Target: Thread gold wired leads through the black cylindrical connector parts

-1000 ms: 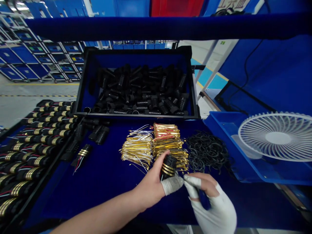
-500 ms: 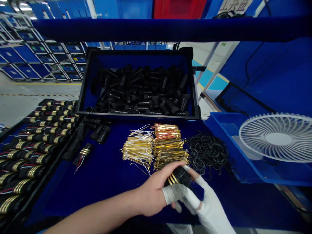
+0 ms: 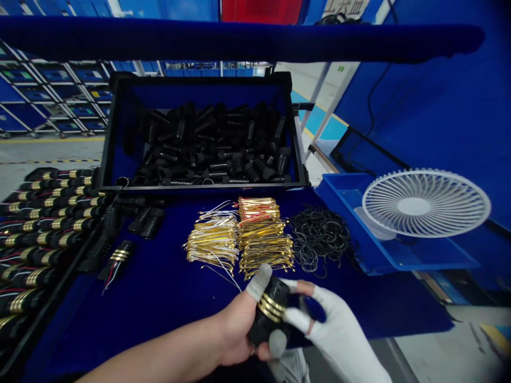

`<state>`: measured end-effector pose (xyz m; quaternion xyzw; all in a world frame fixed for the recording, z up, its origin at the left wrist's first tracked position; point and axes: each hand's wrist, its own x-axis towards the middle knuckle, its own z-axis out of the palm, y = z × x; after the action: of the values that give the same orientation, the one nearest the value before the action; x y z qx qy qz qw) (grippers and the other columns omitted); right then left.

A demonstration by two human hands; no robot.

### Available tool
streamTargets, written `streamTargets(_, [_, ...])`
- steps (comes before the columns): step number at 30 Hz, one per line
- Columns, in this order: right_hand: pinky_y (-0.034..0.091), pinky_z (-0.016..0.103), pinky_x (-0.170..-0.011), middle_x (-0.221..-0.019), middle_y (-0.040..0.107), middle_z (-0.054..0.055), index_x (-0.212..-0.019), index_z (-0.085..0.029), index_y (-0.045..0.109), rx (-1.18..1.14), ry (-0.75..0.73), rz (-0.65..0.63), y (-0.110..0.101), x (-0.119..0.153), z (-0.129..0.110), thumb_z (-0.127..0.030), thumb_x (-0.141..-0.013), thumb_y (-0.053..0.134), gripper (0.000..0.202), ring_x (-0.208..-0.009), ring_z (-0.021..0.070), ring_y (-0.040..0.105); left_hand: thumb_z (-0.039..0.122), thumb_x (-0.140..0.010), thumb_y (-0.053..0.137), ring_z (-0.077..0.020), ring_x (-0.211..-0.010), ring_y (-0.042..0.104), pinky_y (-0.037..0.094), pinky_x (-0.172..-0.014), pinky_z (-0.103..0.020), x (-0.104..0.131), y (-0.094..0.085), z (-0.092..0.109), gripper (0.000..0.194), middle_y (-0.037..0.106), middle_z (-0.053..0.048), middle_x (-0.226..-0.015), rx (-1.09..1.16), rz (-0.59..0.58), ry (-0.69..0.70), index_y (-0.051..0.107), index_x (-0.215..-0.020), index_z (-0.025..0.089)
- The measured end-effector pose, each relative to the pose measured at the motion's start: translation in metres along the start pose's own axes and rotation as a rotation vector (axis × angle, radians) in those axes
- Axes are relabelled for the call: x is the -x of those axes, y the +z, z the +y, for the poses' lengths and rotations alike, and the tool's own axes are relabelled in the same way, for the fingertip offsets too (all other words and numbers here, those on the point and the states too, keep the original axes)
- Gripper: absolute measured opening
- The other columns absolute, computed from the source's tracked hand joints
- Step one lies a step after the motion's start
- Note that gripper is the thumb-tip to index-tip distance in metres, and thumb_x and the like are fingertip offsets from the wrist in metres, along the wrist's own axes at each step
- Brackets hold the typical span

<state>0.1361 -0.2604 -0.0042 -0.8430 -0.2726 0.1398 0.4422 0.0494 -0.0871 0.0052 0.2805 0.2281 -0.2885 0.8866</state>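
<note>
My left hand (image 3: 239,327), with white finger cots on thumb and a finger, grips a black ribbed cylinder with two gold rings (image 3: 268,314) low in the middle of the view. My right hand (image 3: 339,335), in a white glove with bare fingertips, touches the cylinder's upper end from the right. Just beyond the hands lie bundles of gold strips with thin wires (image 3: 239,236) and a heap of black rubber rings (image 3: 319,239) on the blue cloth.
A black crate (image 3: 107,138) of black ribbed cylinders stands at the back. A tray (image 3: 59,287) of ringed, wired cylinders runs along the left; one such piece (image 3: 117,256) lies loose. A white fan (image 3: 425,202) rests in a blue bin (image 3: 351,234) at right.
The left hand has turned the cylinder more upright and drawn it closer, thumb now over its top. The right hand stays at its end. The view shifted slightly right.
</note>
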Motion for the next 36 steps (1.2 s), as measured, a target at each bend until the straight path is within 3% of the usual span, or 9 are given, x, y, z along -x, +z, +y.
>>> streamTargets(3, [0.053, 0.046, -0.096, -0.116, 0.072, 0.011, -0.119, -0.024, 0.066, 0.461, -0.018, 0.111, -0.020, -0.007, 0.038, -0.027, -0.089, 0.055, 0.032, -0.106, 0.0297, 0.069, 0.079, -0.085, 0.038, -0.0122, -0.051, 0.061, 0.059, -0.057, -0.029, -0.001, -0.001, 0.003, 0.076, 0.066, -0.004, -0.069, 0.131, 0.061, 0.078, 0.051, -0.129, 0.018])
streamTargets(5, [0.055, 0.043, -0.089, -0.111, 0.072, 0.012, -0.118, -0.023, 0.065, 0.606, -0.039, 0.098, -0.028, -0.011, 0.060, -0.020, -0.088, 0.052, 0.033, -0.100, 0.0290, 0.071, 0.065, -0.089, 0.050, -0.0135, -0.060, 0.064, 0.061, -0.076, -0.042, 0.000, -0.002, 0.006, 0.058, 0.069, -0.007, -0.080, 0.170, 0.044, 0.096, 0.053, -0.119, 0.016])
streamTargets(8, [0.056, 0.040, -0.083, -0.106, 0.071, 0.010, -0.112, -0.023, 0.065, 0.622, -0.077, 0.061, -0.030, -0.013, 0.071, -0.016, -0.087, 0.052, 0.030, -0.094, 0.0271, 0.071, 0.049, -0.087, 0.064, -0.0113, -0.058, 0.061, 0.059, -0.081, -0.046, 0.001, -0.002, 0.009, 0.041, 0.068, -0.006, -0.086, 0.131, 0.084, 0.170, 0.052, -0.109, 0.016])
streamTargets(14, [0.051, 0.034, -0.083, -0.101, 0.064, 0.006, -0.112, -0.023, 0.061, 0.361, -0.417, 0.364, -0.012, -0.010, 0.019, -0.015, -0.091, 0.056, 0.023, -0.092, 0.0207, 0.066, 0.030, -0.075, 0.082, -0.0108, -0.075, 0.058, 0.055, -0.081, -0.037, 0.004, 0.005, 0.007, 0.083, 0.059, -0.001, -0.101, -0.097, 0.223, 0.397, 0.037, -0.144, 0.034])
streamTargets(21, [0.051, 0.027, -0.073, -0.097, 0.061, 0.004, -0.119, -0.024, 0.058, 0.212, -0.603, 0.229, 0.010, 0.004, -0.002, -0.003, -0.085, 0.056, 0.040, -0.083, 0.0149, 0.064, 0.043, -0.073, 0.083, -0.0288, -0.130, 0.047, 0.042, -0.105, -0.039, 0.011, 0.010, 0.010, 0.100, 0.045, -0.012, -0.147, -0.330, 0.182, 0.538, 0.026, -0.154, 0.029])
streamTargets(27, [0.055, 0.027, -0.071, -0.094, 0.067, 0.002, -0.112, -0.028, 0.061, 0.160, -0.479, 0.232, 0.015, 0.003, -0.003, -0.011, -0.085, 0.058, 0.032, -0.079, 0.0162, 0.068, 0.045, -0.083, 0.074, -0.0293, -0.138, 0.040, 0.035, -0.114, -0.041, 0.010, 0.000, 0.008, 0.084, 0.043, -0.009, -0.151, -0.524, 0.183, 0.649, 0.031, -0.153, 0.029])
streamTargets(29, [0.058, 0.029, -0.073, -0.091, 0.071, 0.003, -0.107, -0.025, 0.063, 0.088, -0.293, 0.273, 0.018, 0.000, -0.006, -0.023, -0.084, 0.063, 0.023, -0.081, 0.0195, 0.071, 0.046, -0.086, 0.069, -0.0283, -0.128, 0.051, 0.045, -0.103, -0.039, 0.012, -0.001, 0.009, 0.078, 0.049, -0.010, -0.145, -0.550, 0.154, 0.638, 0.032, -0.153, 0.029])
streamTargets(33, [0.062, 0.034, -0.078, -0.100, 0.076, 0.009, -0.113, -0.020, 0.066, -0.091, -0.029, 0.173, 0.023, -0.003, -0.018, -0.043, -0.077, 0.069, 0.043, -0.092, 0.0270, 0.073, 0.052, -0.089, 0.062, -0.0204, -0.086, 0.064, 0.052, -0.071, -0.031, 0.029, 0.003, 0.017, 0.077, 0.061, -0.014, -0.127, -0.669, 0.019, 0.543, 0.028, -0.155, 0.030])
streamTargets(36, [0.061, 0.039, -0.087, -0.112, 0.075, 0.011, -0.116, -0.021, 0.068, -0.245, 0.056, 0.106, 0.028, -0.001, -0.028, -0.046, -0.073, 0.072, 0.050, -0.103, 0.0312, 0.071, 0.056, -0.092, 0.056, -0.0215, -0.090, 0.063, 0.051, -0.072, -0.030, 0.038, 0.007, 0.018, 0.077, 0.064, -0.013, -0.119, -0.809, 0.123, 0.612, 0.025, -0.156, 0.027])
